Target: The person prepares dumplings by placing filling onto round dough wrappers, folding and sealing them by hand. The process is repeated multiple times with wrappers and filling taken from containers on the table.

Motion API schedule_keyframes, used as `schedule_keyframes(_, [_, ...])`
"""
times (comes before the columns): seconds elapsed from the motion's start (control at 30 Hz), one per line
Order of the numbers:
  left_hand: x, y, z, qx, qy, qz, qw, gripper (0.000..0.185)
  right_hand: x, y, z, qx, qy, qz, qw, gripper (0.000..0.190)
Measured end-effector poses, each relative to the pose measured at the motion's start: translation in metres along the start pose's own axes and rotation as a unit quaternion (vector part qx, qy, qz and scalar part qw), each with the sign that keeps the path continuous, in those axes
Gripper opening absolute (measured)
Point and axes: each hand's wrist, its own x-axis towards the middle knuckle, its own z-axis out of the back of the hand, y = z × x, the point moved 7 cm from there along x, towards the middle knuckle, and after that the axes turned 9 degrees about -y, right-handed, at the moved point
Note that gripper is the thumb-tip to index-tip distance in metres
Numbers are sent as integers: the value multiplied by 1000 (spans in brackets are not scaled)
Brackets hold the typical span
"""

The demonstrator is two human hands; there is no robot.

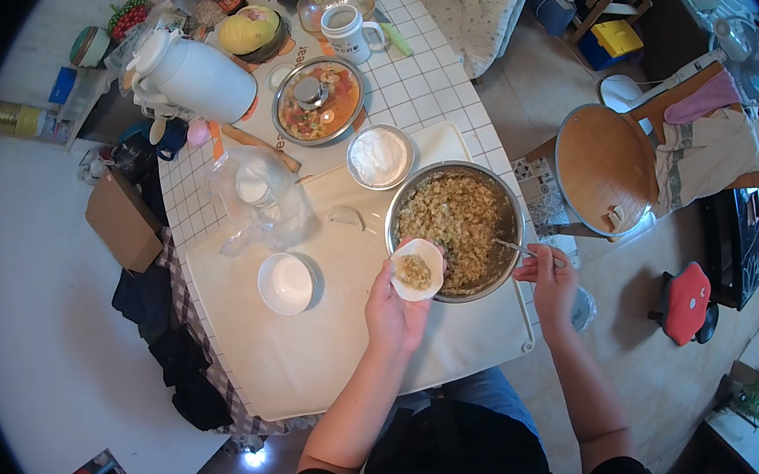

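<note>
A round dough wrapper [420, 253] with a small mound of chopped filling [414, 273] on it rests in my left hand [398, 316], beside the near rim of a steel bowl [393, 221]. Chopped filling [456, 211] covers the inside of this bowl. My right hand [550, 281] grips the handle of a metal utensil [532, 252], which reaches over the bowl's right rim; its tip is in the filling. Behind stands a small metal bowl of white flour [379, 157]. One folded dumpling [347, 216] lies on the pale board [337, 365], left of the steel bowl.
A white bowl [285, 284] and a clear plastic bag with stacked wrappers [255, 188] stand to the left. Farther back are a rolling pin [263, 148], a glass-lidded dish [318, 100], a white jug [194, 75] and a mug [347, 31]. A wooden stool [601, 171] stands right of the table.
</note>
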Motion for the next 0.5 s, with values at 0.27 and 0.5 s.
schedule_keyframes(0.27, [2, 2, -2, 1, 8, 0, 1000, 49, -9, 6, 0, -40, 46, 108, 992, 22])
schedule_keyframes(0.5, [2, 3, -4, 0, 3, 4, 1000, 49, -9, 8, -5, -85, 70, 149, 983, 19])
